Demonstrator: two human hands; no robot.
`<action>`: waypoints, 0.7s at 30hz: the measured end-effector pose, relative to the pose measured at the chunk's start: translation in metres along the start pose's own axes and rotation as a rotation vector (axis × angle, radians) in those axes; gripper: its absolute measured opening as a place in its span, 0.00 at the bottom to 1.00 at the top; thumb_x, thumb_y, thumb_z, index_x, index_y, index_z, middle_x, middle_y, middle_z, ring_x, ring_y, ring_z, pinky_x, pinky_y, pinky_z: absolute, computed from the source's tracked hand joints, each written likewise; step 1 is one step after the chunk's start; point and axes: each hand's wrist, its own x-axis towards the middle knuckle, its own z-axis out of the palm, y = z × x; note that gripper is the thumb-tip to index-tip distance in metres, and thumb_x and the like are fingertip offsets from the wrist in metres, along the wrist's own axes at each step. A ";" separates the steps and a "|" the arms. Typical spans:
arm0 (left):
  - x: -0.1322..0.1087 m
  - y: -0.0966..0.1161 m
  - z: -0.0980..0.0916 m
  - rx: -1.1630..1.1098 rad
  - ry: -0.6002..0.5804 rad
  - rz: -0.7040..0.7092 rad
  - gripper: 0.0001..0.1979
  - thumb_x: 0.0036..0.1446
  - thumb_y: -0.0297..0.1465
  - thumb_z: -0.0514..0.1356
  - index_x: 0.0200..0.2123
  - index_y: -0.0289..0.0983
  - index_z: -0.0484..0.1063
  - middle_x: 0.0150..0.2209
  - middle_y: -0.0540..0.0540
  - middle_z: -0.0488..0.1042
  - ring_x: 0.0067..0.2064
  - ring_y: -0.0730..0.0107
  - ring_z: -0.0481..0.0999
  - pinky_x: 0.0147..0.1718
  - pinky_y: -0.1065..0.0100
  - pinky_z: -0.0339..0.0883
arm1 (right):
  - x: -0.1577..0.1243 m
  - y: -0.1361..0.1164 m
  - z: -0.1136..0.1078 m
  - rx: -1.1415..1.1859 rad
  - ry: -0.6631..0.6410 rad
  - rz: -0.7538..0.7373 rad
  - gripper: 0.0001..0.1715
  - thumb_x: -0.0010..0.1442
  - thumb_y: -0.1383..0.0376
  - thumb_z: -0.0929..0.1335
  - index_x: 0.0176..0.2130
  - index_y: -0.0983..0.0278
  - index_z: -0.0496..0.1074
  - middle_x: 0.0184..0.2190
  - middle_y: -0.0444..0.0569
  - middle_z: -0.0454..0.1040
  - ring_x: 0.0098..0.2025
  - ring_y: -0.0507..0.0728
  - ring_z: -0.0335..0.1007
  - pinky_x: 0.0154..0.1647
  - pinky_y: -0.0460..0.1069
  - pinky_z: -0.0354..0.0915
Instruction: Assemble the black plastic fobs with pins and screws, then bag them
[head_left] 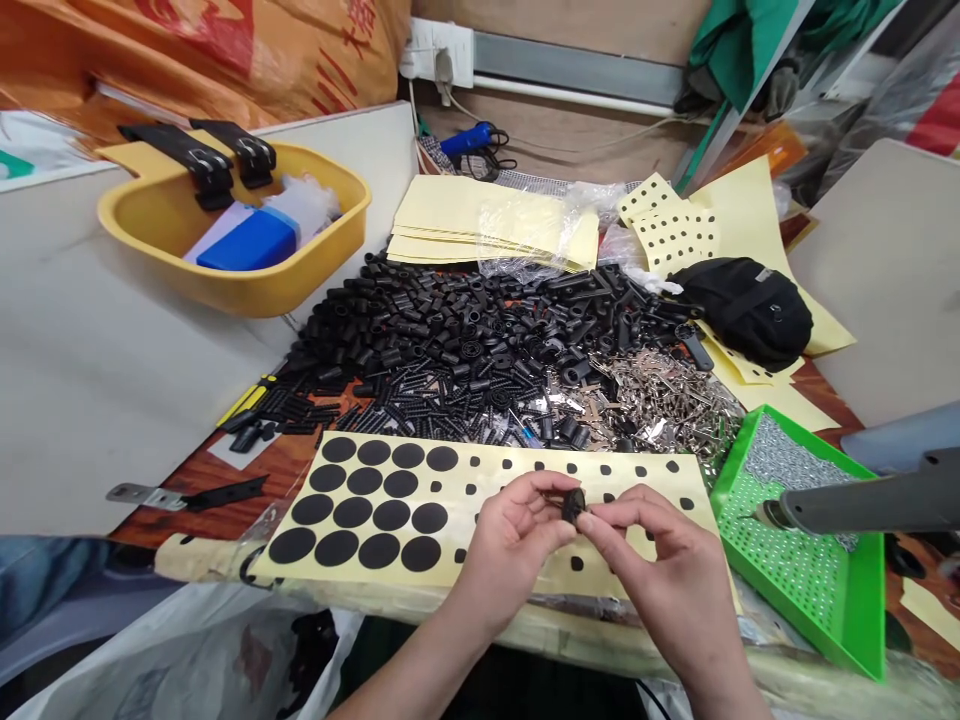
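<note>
Between my two hands is a small round black plastic part [574, 504], held over the right half of a yellow sticker sheet [525, 578]. My left hand [517, 535] grips it from the left with thumb and fingers. From the right, the thumb and fingertips of my right hand [656, 550] pinch its edge. Large black round stickers [364, 482] cover the left of the sheet, and small black dots [673, 467] are spread over the right. The fingers partly hide the part, so its exact kind is unclear.
Behind the sheet lie heaped black plastic parts [450, 325] and metal pieces [667, 405]. A green tray [862, 600] of small screws stands right, with an electric screwdriver [870, 502] over it. A yellow bin [240, 290] hangs left. Yellow sheets [487, 215] lie at the back.
</note>
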 end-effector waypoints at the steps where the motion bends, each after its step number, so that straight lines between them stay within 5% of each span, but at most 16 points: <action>1: 0.000 0.000 -0.001 -0.004 -0.004 -0.006 0.13 0.45 0.22 0.65 0.37 0.36 0.74 0.33 0.47 0.76 0.38 0.69 0.73 0.40 0.70 0.68 | 0.000 -0.001 0.000 0.001 0.005 -0.004 0.07 0.54 0.62 0.71 0.25 0.61 0.76 0.21 0.44 0.72 0.25 0.53 0.69 0.27 0.48 0.65; 7: -0.005 0.003 -0.001 0.172 -0.034 0.061 0.12 0.50 0.21 0.60 0.39 0.37 0.74 0.35 0.47 0.76 0.39 0.67 0.75 0.41 0.69 0.68 | 0.001 -0.005 0.001 -0.027 0.069 -0.051 0.08 0.54 0.64 0.71 0.24 0.61 0.75 0.18 0.43 0.68 0.24 0.53 0.67 0.25 0.48 0.64; 21: -0.004 0.002 0.005 -0.016 0.028 0.032 0.11 0.50 0.23 0.64 0.39 0.36 0.73 0.38 0.46 0.78 0.43 0.67 0.75 0.46 0.68 0.67 | -0.002 0.002 0.014 0.174 0.157 -0.014 0.06 0.53 0.65 0.73 0.35 0.60 0.77 0.31 0.48 0.75 0.33 0.56 0.73 0.32 0.49 0.71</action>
